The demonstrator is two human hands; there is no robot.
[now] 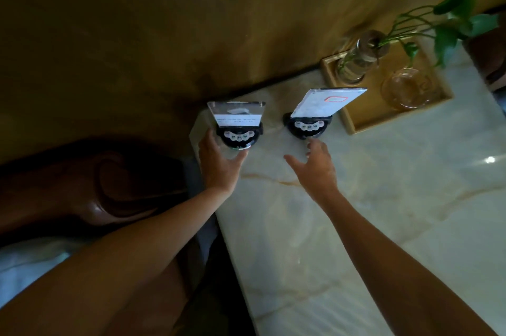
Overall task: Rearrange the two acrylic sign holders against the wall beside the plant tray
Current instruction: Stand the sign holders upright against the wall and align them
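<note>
Meanwhile, the left hand (219, 162) cups the left sign holder (237, 125) with spread fingers; the right hand (315, 163), fingers open, touches the right sign holder (315, 116).

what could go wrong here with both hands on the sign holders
The left holder stands at the counter's corner; a sideways nudge from the left hand might tip it off the edge. The right holder sits close beside the tray, so a push from the right hand could knock it into the tray and rattle the glass vase.

Head view; looks steeply down, close over countertop (356, 199)
</note>
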